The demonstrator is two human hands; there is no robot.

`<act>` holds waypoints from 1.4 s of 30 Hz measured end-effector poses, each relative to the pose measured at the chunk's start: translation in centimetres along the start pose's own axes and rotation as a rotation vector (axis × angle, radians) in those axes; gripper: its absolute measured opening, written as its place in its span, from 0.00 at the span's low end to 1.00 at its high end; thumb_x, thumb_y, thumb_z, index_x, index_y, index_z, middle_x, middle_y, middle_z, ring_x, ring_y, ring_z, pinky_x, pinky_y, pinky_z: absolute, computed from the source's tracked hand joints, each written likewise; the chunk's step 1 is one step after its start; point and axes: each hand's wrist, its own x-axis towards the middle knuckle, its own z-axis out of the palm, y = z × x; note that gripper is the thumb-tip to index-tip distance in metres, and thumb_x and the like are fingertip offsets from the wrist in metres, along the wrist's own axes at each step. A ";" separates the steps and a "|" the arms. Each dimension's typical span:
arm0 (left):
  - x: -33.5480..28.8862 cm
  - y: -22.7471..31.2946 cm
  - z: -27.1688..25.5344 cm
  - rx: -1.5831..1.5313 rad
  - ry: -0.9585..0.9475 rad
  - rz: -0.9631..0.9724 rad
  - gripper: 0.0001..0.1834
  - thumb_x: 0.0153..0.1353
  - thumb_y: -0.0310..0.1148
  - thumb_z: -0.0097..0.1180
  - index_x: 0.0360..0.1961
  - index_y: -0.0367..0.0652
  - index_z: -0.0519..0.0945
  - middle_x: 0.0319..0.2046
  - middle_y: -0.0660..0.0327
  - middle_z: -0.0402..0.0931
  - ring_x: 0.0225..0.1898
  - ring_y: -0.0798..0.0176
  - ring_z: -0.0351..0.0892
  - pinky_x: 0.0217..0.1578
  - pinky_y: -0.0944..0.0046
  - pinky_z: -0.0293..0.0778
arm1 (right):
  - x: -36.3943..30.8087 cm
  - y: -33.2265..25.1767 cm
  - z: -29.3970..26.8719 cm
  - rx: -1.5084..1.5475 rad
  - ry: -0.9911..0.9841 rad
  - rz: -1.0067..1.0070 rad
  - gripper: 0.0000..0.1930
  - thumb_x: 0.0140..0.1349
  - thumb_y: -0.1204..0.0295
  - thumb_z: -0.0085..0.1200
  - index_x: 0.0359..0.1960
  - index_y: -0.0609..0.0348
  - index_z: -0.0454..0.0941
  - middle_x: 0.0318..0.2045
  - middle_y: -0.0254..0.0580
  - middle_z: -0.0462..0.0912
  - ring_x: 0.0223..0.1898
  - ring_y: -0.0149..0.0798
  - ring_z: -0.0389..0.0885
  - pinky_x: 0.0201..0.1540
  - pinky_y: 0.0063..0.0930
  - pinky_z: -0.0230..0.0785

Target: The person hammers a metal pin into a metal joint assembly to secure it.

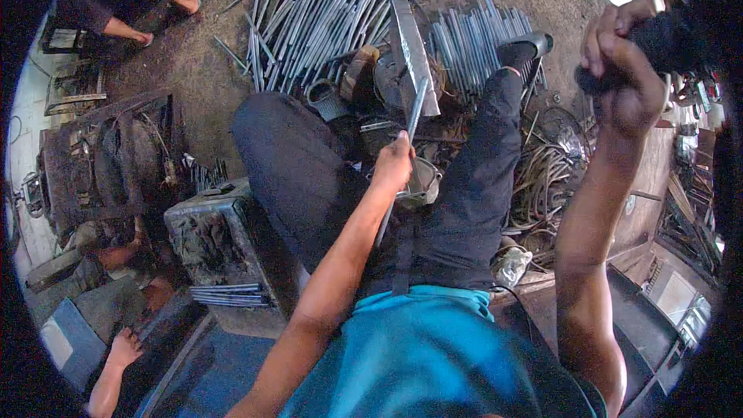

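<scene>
My left hand (395, 162) is closed around a slim metal rod (419, 104) between my knees. The rod slants, its upper end reaching over a long flat metal bar (410, 42) and its lower end running back toward my lap. High on the right, my raised right hand (625, 70) has its fingers wrapped round a dark, bulky tool (672, 40); it is blurred against the dark rim, so its kind cannot be made out. Below my left hand stands a small, dirty metal container (422, 182). A round dark can (329, 99) lies beyond my left knee.
Two heaps of metal rods (317, 27) (476, 39) cover the ground ahead. A dark metal box (220, 251) stands at my left, with several rods (228, 295) beside it. Coiled hoses or cables (546, 186) lie right. Other people's feet (190, 1) and a hand (124, 347) show left.
</scene>
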 end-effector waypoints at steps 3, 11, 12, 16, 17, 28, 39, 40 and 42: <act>1.6 -1.5 0.1 0.212 0.093 0.220 0.34 0.68 0.56 0.33 0.19 0.37 0.73 0.14 0.51 0.70 0.18 0.48 0.72 0.24 0.50 0.66 | -0.9 3.6 1.9 -0.091 0.014 -0.228 0.07 0.51 0.81 0.47 0.30 0.60 0.62 0.19 0.37 0.64 0.21 0.32 0.64 0.30 0.27 0.60; 0.5 0.6 0.6 0.249 0.122 0.153 0.33 0.67 0.61 0.31 0.16 0.45 0.65 0.11 0.68 0.60 0.11 0.67 0.57 0.14 0.61 0.54 | -17.2 22.8 0.3 -0.629 0.002 1.075 0.08 0.41 0.73 0.57 0.18 0.68 0.74 0.15 0.46 0.78 0.18 0.40 0.80 0.25 0.36 0.72; -0.1 0.7 0.7 0.183 0.073 0.090 0.33 0.67 0.61 0.31 0.17 0.45 0.65 0.12 0.68 0.60 0.11 0.68 0.56 0.14 0.62 0.54 | -16.8 22.1 -0.4 -0.603 0.021 1.024 0.08 0.41 0.73 0.57 0.16 0.66 0.73 0.13 0.44 0.76 0.15 0.36 0.77 0.21 0.33 0.70; -0.9 0.6 -0.8 -0.082 -0.124 -0.099 0.31 0.66 0.63 0.31 0.19 0.48 0.64 0.11 0.71 0.56 0.10 0.73 0.53 0.11 0.68 0.50 | -10.8 15.8 0.0 -0.375 0.079 0.796 0.04 0.42 0.80 0.55 0.21 0.65 0.74 0.14 0.36 0.75 0.12 0.29 0.72 0.15 0.26 0.63; -0.9 0.8 -1.3 -0.182 -0.200 -0.159 0.31 0.65 0.64 0.31 0.19 0.50 0.63 0.11 0.72 0.54 0.09 0.75 0.51 0.10 0.70 0.49 | -8.8 13.7 0.1 -0.213 0.109 0.696 0.06 0.42 0.80 0.56 0.24 0.66 0.74 0.16 0.36 0.75 0.13 0.29 0.71 0.15 0.26 0.62; 0.0 0.8 -1.4 -0.360 -0.407 -0.256 0.30 0.65 0.65 0.27 0.20 0.51 0.60 0.12 0.74 0.50 0.09 0.77 0.46 0.09 0.72 0.43 | -2.2 5.3 1.0 -0.131 0.037 -0.031 0.04 0.54 0.78 0.49 0.30 0.64 0.70 0.20 0.38 0.74 0.19 0.32 0.71 0.24 0.22 0.63; -0.5 1.2 -0.9 -0.334 -0.329 -0.178 0.29 0.65 0.63 0.35 0.27 0.48 0.69 0.12 0.72 0.57 0.10 0.75 0.51 0.10 0.71 0.48 | -18.5 21.7 2.9 -0.130 0.172 1.122 0.06 0.44 0.78 0.55 0.13 0.60 0.72 0.12 0.36 0.73 0.11 0.29 0.70 0.12 0.26 0.61; -1.1 1.4 -0.6 -0.301 -0.299 -0.126 0.27 0.65 0.61 0.37 0.27 0.48 0.68 0.12 0.72 0.56 0.10 0.76 0.52 0.09 0.72 0.48 | -18.8 20.9 3.0 -0.163 0.146 1.139 0.06 0.44 0.79 0.55 0.13 0.61 0.72 0.11 0.37 0.73 0.11 0.29 0.70 0.12 0.26 0.61; -1.2 1.7 0.4 -0.194 -0.218 -0.024 0.25 0.65 0.58 0.42 0.26 0.48 0.68 0.12 0.71 0.58 0.09 0.75 0.56 0.09 0.71 0.53 | -19.0 20.0 2.5 -0.147 0.130 1.143 0.05 0.44 0.80 0.55 0.15 0.62 0.71 0.12 0.36 0.73 0.10 0.29 0.69 0.12 0.26 0.60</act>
